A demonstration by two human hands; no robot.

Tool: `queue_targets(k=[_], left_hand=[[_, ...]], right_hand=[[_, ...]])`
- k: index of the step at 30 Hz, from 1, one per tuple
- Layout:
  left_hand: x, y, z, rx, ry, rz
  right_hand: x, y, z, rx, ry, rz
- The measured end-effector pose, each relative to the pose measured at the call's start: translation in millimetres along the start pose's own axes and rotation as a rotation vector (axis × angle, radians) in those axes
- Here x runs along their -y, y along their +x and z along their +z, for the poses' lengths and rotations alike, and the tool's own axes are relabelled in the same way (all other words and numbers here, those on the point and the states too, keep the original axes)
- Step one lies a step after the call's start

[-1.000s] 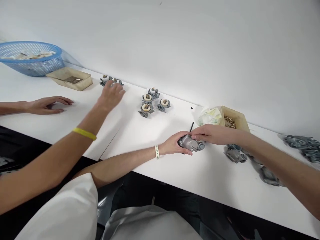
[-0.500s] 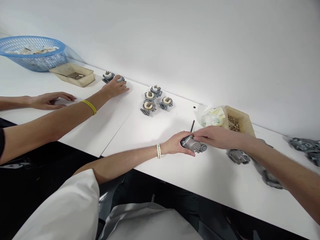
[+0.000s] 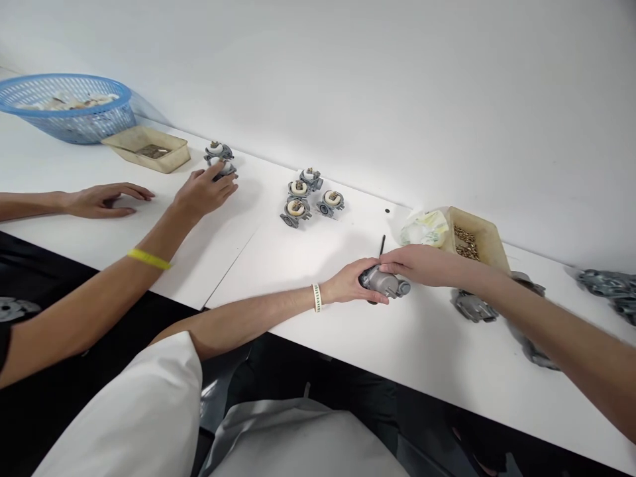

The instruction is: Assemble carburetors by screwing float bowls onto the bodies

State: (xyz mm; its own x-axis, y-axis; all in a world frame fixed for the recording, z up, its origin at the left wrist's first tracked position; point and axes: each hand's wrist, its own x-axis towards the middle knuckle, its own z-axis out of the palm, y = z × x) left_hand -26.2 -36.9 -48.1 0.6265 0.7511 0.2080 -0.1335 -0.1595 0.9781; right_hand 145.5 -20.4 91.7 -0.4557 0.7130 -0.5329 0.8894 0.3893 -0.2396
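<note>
A grey metal carburetor-like part (image 3: 386, 283) is held just above the white table, near its front edge. My left hand (image 3: 350, 281), with a pale band at the wrist, wraps round its left side. From the right, my right hand (image 3: 415, 262) has its fingers pressed together at the top of the part, beside a thin black rod (image 3: 382, 245) that sticks up behind it. Whether the fingers pinch something small there is hidden. Several similar parts with white rings, one of them here (image 3: 297, 209), stand farther back on the left.
A co-worker's hand (image 3: 206, 192) touches a part at the left; their other hand (image 3: 106, 201) rests nearby. Behind are a blue basket (image 3: 79, 122) and a tray (image 3: 173, 159). Brass pieces fill a box (image 3: 489, 245) beside a plastic bag (image 3: 422, 228). More metal parts (image 3: 474, 307) lie right.
The co-worker's hand has moved left and toward the front with a ringed part, now in front of another one. My hands keep nearly the same hold on the grey part.
</note>
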Motion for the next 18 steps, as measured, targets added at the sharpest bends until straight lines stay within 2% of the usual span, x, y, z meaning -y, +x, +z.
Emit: queue_targets(k=[3,5,7,9,10,11,13,15,18], left_hand=[[-8.3,-4.1,-1.8,-0.019,-0.040,-0.058],[-18.6,-17.0,-22.1,-0.083,0.012,-0.052],[-31.1,-39.7,-63.2,-0.151,0.052,-0.027],[-41.5,-67.6,-118.1,-0.224,0.068,-0.019],[-44.4,-80.9,-146.1,-0.254,0.092,-0.027],[-45.2,-92.2,-171.6,-0.212,0.194,-0.075],[-40.6,-107.2,-209.5,-0.218,0.397,-0.103],[-31.4,-112.2,-227.0,-0.137,0.509,-0.087],[-20.3,-110.4,-229.2,0.035,0.555,-0.010]], right_hand=[[-4.9,5.3,-1.0,-0.067,0.038,0.042],[-6.7,-1.4,-4.0,-0.182,0.071,0.073],[-6.5,-16.1,-7.8,-0.378,0.169,0.069],[-3.7,-33.5,-10.5,-0.600,0.322,-0.023],[-1.1,-41.0,-11.0,-0.704,0.405,-0.111],[2.0,-46.6,-10.8,-0.799,0.478,-0.219],[9.5,-51.1,-8.3,-0.975,0.580,-0.437],[16.3,-47.4,-4.3,-1.106,0.613,-0.567],[21.4,-36.6,0.3,-1.206,0.615,-0.652]])
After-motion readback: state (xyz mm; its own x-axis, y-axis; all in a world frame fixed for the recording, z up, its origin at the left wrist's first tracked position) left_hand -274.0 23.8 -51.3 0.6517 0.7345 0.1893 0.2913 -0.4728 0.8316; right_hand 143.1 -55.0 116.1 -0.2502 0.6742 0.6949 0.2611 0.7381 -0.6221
